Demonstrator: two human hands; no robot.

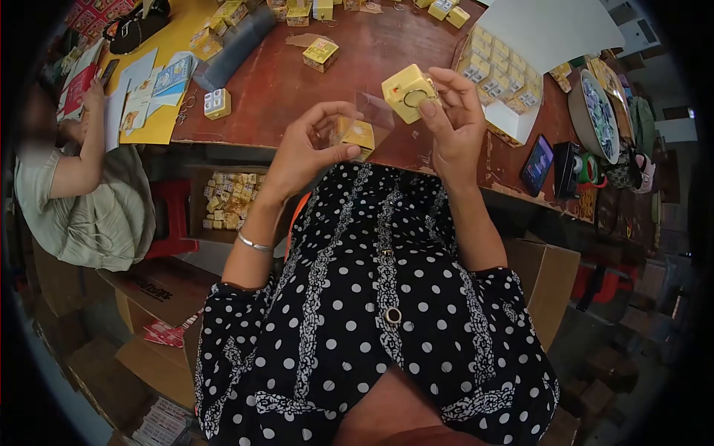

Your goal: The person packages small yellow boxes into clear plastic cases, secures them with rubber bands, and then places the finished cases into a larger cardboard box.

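My right hand [457,126] grips a small yellow cube [405,91] between thumb and fingers, raised above the table's front edge. A metal key ring [418,97] lies against the cube's near face, beside my thumb. In my left hand [309,149] is a small yellow box with a clear plastic flap [372,111] standing up from it. The box's yellow part [357,135] shows beyond my thumb; my fingers hide the rest. The cube and the box are apart, a short way from each other. Another yellow box [320,55] stands on the table farther back.
On the red-brown table [260,97], a white-lined carton [502,82] holds rows of yellow cubes. A phone [536,165] and a bowl of small packets [597,111] lie right. A keypad-faced cube [217,104] sits left. Another person [89,193] sits at left, near a box of cubes [230,199].
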